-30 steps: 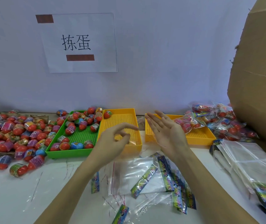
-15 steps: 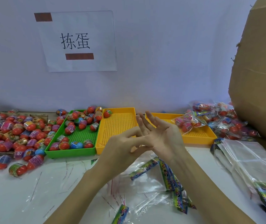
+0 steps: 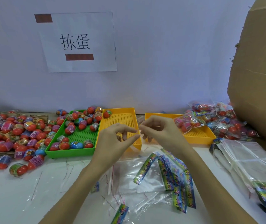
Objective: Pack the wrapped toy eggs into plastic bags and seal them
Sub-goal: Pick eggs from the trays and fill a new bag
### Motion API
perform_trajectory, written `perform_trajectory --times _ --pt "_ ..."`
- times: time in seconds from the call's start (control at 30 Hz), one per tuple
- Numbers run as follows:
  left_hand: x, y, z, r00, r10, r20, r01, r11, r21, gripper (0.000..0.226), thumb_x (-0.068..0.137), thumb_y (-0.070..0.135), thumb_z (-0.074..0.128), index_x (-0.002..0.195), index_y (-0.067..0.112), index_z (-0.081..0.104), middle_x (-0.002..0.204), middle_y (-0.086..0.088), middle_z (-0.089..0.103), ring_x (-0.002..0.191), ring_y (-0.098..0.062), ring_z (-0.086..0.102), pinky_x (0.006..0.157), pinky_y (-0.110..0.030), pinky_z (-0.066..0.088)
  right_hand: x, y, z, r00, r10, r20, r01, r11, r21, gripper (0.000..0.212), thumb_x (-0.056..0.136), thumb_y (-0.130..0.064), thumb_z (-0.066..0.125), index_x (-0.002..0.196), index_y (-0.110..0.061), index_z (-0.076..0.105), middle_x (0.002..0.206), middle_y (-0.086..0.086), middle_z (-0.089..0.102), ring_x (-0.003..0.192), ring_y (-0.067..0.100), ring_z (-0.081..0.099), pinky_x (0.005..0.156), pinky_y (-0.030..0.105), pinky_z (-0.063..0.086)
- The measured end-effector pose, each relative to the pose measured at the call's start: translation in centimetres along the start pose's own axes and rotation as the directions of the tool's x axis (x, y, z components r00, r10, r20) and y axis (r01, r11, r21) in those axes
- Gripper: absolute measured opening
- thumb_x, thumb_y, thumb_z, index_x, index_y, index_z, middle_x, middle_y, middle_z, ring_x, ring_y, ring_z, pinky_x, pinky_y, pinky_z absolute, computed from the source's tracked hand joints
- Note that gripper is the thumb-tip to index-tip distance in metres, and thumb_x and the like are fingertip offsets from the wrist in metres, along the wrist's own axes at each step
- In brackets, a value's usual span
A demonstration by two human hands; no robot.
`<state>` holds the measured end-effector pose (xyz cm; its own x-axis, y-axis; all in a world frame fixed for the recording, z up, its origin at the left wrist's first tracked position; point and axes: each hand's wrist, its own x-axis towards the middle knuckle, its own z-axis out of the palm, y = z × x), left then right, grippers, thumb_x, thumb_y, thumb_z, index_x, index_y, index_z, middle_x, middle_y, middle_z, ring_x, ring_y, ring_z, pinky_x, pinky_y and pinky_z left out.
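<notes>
My left hand [image 3: 113,143] and my right hand [image 3: 159,133] are raised over the middle yellow tray [image 3: 119,118], fingertips almost meeting. Between thumb and forefinger of each hand I pinch a thin clear strip [image 3: 139,132], barely visible. Loose wrapped toy eggs [image 3: 15,135] lie heaped at the left, and more sit in the green tray [image 3: 70,153]. Flat empty plastic bags [image 3: 137,180] with colourful header cards lie on the table under my forearms. One filled bag [image 3: 189,122] rests in the right yellow tray [image 3: 198,135].
More filled bags [image 3: 226,123] are piled at the back right, beside a tall cardboard box [image 3: 258,78]. A stack of unused bags [image 3: 250,162] lies at the right edge. Peeled clear strips [image 3: 36,185] litter the white tabletop. A paper sign [image 3: 77,42] hangs on the wall.
My hands were apart with the right palm open, then the left fingers touched the right palm. Now the right fingers have curled and both hands meet at the fingertips.
</notes>
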<state>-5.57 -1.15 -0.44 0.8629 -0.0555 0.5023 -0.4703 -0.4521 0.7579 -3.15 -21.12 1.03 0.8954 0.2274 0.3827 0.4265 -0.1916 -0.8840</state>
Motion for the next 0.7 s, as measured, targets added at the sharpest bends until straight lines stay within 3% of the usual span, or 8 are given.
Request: perform_trajectory --times 0.07,0.13,0.27,0.37,0.47,0.6,0.67,0.7 --pt "0.1 0.0 -0.1 0.998 -0.067 -0.011 0.066 0.997 -0.031 0.016 0.089 0.034 0.082 0.103 0.027 0.081 0.085 0.002 0.067 0.075 -0.007 0.061 0.067 -0.027 0.054 0.2 0.8 -0.8 0.978 -0.01 -0.206 -0.019 0.99 -0.137 0.004 0.095 -0.014 0.074 0.092 -0.012 0.077 0.079 0.0 0.075 0.072 0.016 0.072 0.066 0.03 0.057" --pt "0.5 -0.1 -0.5 0.987 -0.156 -0.041 0.153 0.986 -0.071 0.017 0.095 0.038 0.074 0.108 0.027 0.079 0.096 0.007 0.072 0.083 -0.005 0.065 0.068 -0.021 0.054 0.1 1.8 -1.7 0.941 -0.067 -0.331 -0.095 0.887 -0.452 0.008 0.096 -0.016 0.072 0.097 -0.015 0.08 0.089 -0.001 0.077 0.082 0.012 0.069 0.078 0.031 0.057" --pt "1.0 -0.5 -1.3 0.962 -0.272 -0.033 0.255 0.931 -0.26 0.014 0.102 0.029 0.068 0.113 0.029 0.077 0.098 0.002 0.072 0.051 -0.006 0.055 0.047 -0.019 0.047 -0.1 2.9 -2.8 0.965 0.056 -0.257 -0.233 0.636 -0.736 0.021 0.102 -0.02 0.064 0.107 -0.008 0.08 0.105 0.008 0.077 0.094 0.019 0.065 0.099 0.039 0.051" --pt "1.3 -0.6 -1.8 0.951 -0.308 -0.042 0.281 0.911 -0.302 0.019 0.103 0.024 0.067 0.119 0.028 0.076 0.112 0.005 0.072 0.061 0.0 0.064 0.055 -0.015 0.054 0.0 2.6 -3.5 0.96 0.11 -0.257 -0.273 0.561 -0.782 0.039 0.103 -0.035 0.06 0.085 -0.007 0.081 0.093 0.013 0.077 0.093 0.028 0.069 0.11 0.047 0.045" --pt "1.7 -1.0 -2.1 0.914 -0.401 -0.051 0.351 0.85 -0.393 0.023 0.101 0.02 0.068 0.12 0.031 0.076 0.118 0.003 0.072 0.087 -0.011 0.068 0.072 -0.026 0.056 0.2 1.8 -4.0 0.932 0.023 -0.363 -0.298 0.62 -0.726 0.056 0.106 -0.041 0.051 0.068 -0.009 0.075 0.072 0.009 0.072 0.071 0.023 0.067 0.081 0.038 0.055" --pt "1.8 -1.1 -2.4 0.91 -0.411 -0.053 0.333 0.802 -0.497 0.031 0.102 0.01 0.064 0.123 0.029 0.076 0.111 0.001 0.068 0.082 -0.016 0.059 0.06 -0.025 0.048 0.2 0.4 -2.7 0.888 -0.124 -0.442 -0.176 0.796 -0.578 0.044 0.107 -0.037 0.051 0.072 -0.017 0.07 0.073 0.001 0.068 0.069 0.015 0.062 0.06 0.027 0.039" --pt "1.7 -0.7 -2.5 0.928 -0.36 -0.097 0.266 0.822 -0.504 0.033 0.103 0.009 0.063 0.125 0.031 0.074 0.108 0.003 0.066 0.089 -0.016 0.06 0.068 -0.027 0.053 0.2 -0.4 -1.9 0.942 0.044 -0.334 -0.135 0.958 -0.255 0.046 0.103 -0.051 0.052 0.077 -0.019 0.072 0.069 0.0 0.071 0.062 0.012 0.067 0.054 0.018 0.044" --pt "1.7 -0.6 -2.5 0.934 -0.337 -0.116 0.237 0.83 -0.505 0.034 0.103 0.01 0.063 0.127 0.031 0.072 0.11 0.004 0.067 0.098 -0.018 0.062 0.079 -0.032 0.055 0.2 -0.8 -1.4 0.96 0.164 -0.227 -0.198 0.971 -0.135 0.051 0.099 -0.062 0.051 0.082 -0.019 0.074 0.073 0.002 0.074 0.062 0.014 0.069 0.053 0.019 0.046"
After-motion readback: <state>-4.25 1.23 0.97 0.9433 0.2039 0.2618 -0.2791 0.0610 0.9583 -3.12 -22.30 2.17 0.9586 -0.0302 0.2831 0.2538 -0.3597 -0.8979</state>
